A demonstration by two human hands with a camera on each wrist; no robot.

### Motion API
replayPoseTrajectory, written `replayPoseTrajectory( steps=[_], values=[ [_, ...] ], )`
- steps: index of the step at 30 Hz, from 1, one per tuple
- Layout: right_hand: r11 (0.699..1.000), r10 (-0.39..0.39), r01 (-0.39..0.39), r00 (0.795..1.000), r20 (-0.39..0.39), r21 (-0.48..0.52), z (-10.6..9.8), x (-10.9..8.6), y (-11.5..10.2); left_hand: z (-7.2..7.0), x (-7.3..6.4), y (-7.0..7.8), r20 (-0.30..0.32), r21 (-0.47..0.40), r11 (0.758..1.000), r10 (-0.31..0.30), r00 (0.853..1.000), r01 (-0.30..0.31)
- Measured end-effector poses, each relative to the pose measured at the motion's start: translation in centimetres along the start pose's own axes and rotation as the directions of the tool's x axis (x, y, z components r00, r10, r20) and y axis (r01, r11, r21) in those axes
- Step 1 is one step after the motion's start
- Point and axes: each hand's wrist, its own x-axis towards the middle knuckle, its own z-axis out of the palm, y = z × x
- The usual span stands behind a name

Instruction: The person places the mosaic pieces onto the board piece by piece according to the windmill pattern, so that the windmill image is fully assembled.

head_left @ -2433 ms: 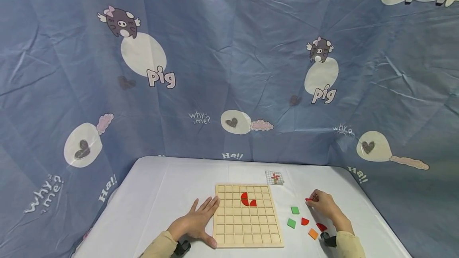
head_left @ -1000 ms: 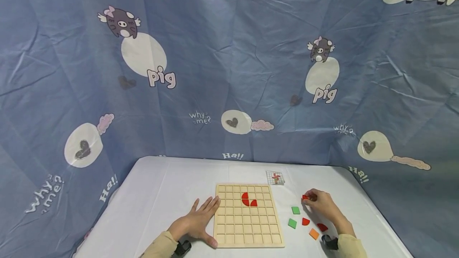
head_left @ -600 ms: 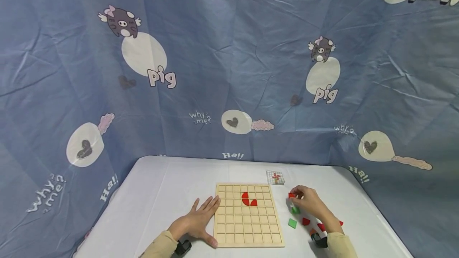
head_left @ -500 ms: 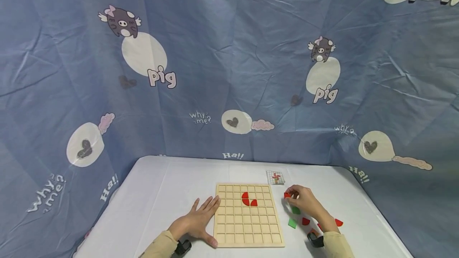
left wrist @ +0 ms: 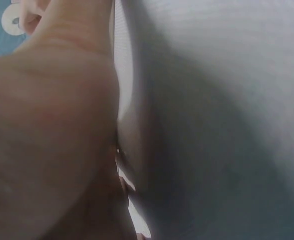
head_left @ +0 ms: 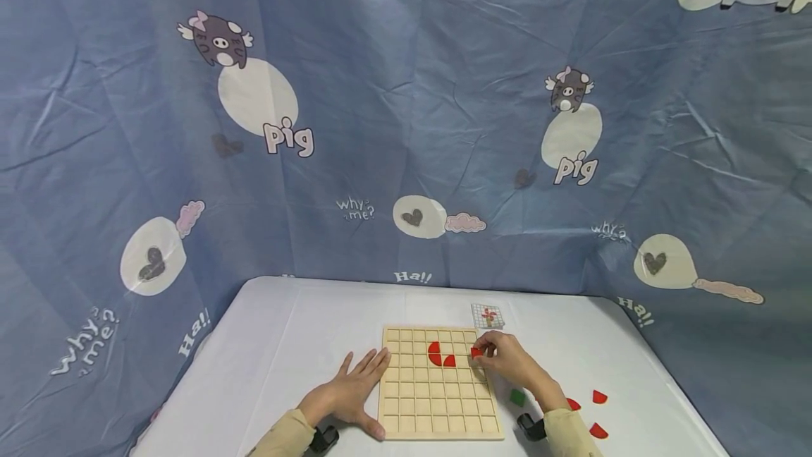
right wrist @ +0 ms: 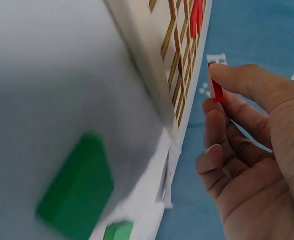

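Note:
A wooden grid board (head_left: 440, 407) lies on the white table, with several red quarter-circle pieces (head_left: 434, 358) in its upper cells. My left hand (head_left: 349, 393) rests spread against the board's left edge, fingers straight and holding nothing. In the left wrist view, skin and a shadow on the cloth fill most of the picture. Over the board's upper right edge, my right hand (head_left: 507, 360) pinches a red piece (right wrist: 216, 86) between thumb and fingers. The piece appears edge-on in the right wrist view, above the board's surface.
A gridded picture card (head_left: 487, 315) with a red pinwheel lies behind the board. Green squares (head_left: 517, 398) sit right of the board, one hidden in the head view by the right arm. Loose red pieces (head_left: 599, 431) lie farther right. A blue curtain (head_left: 406, 125) hangs behind.
My right hand has carried the red piece leftward from the table's right side to the board's upper right edge. The left hand has stayed in place.

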Motion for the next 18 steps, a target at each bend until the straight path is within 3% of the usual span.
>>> replayPoseTrajectory(
  steps=[9,18],
  values=[
    [0.999,-0.023,0.025,0.997,0.072,-0.025,1.6,1.0,-0.7,0.1,0.0,0.2,-0.003,0.015,1.000,0.002,1.000,-0.002],
    [0.999,-0.035,0.037,0.995,0.098,-0.018,2.3,1.2,-0.5,0.1,0.1,0.1,-0.004,0.021,1.000,-0.004,1.000,0.004]
  ],
)
